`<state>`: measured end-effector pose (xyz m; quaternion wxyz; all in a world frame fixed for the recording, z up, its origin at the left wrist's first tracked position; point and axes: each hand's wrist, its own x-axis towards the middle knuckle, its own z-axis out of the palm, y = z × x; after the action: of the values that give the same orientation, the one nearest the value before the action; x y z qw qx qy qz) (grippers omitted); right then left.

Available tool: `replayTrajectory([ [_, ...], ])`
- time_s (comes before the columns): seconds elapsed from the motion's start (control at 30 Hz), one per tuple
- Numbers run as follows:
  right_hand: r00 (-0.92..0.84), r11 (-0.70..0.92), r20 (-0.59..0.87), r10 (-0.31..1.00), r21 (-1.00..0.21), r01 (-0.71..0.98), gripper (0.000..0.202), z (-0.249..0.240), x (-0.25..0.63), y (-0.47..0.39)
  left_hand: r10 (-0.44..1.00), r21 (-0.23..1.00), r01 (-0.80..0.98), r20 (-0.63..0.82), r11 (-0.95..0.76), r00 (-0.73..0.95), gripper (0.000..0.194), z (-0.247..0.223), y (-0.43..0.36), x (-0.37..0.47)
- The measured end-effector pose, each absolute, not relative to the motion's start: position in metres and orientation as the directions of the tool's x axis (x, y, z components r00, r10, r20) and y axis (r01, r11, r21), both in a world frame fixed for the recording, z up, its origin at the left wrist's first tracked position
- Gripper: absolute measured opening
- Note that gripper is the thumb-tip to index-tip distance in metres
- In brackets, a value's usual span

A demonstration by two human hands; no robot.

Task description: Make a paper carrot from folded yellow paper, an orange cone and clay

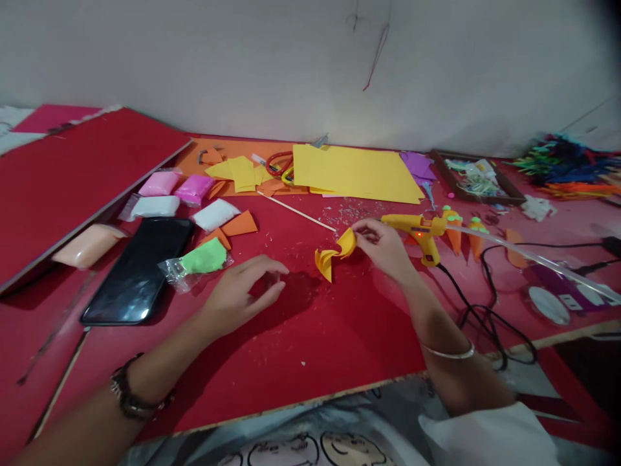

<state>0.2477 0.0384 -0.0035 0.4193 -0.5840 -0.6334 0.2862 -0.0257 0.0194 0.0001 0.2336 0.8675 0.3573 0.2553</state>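
Note:
My right hand (381, 249) pinches the right end of a curled yellow paper piece (325, 262) above the middle of the red table (315, 343). The piece has a twisted shape with pointed ends. My left hand (245, 291) hovers to the left of it, fingers curved and thumb apart, with nothing between them. Just right of my right hand is a yellow glue gun (422, 232) with a small orange light and a long clear glue stick (533, 255) in its back. A thin pale stick (295, 212) lies behind the paper piece.
Left are a black phone (140, 272), clay packets (160, 206) and a raised red board (87, 175). Yellow sheets (359, 171) and red-handled scissors (279, 163) lie at the back. Right are paper carrots (453, 233), a tray (478, 178), pipe cleaners (567, 162) and a black cable (490, 317).

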Motion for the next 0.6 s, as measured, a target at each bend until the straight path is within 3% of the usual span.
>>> replayTrajectory([
  [0.1, -0.05, 0.247, 0.313, 0.948, -0.631, 0.735, 0.011, -0.008, 0.255, 0.04, 0.732, 0.581, 0.498, 0.278, -0.644, 0.622, 0.014, -0.001, 0.019, -0.026],
  [0.17, -0.114, 0.298, 0.351, 0.929, -0.532, 0.793, 0.017, -0.008, 0.257, 0.04, 0.731, 0.578, 0.5, 0.276, -0.645, 0.624, 0.014, 0.0, 0.019, -0.026],
  [0.33, -0.141, 0.406, 0.485, 0.863, -0.498, 0.767, 0.044, 0.003, 0.248, 0.036, 0.732, 0.584, 0.504, 0.253, -0.637, 0.632, 0.014, 0.001, 0.019, -0.025],
  [0.47, -0.365, 0.535, 0.428, 0.827, -0.396, 0.746, 0.028, 0.012, 0.231, 0.028, 0.74, 0.58, 0.516, 0.246, -0.63, 0.626, 0.016, 0.002, 0.019, -0.025],
  [0.6, -0.475, 0.555, 0.389, 0.789, -0.119, 0.823, 0.019, 0.009, 0.221, 0.023, 0.738, 0.577, 0.518, 0.244, -0.632, 0.629, 0.017, 0.002, 0.018, -0.024],
])
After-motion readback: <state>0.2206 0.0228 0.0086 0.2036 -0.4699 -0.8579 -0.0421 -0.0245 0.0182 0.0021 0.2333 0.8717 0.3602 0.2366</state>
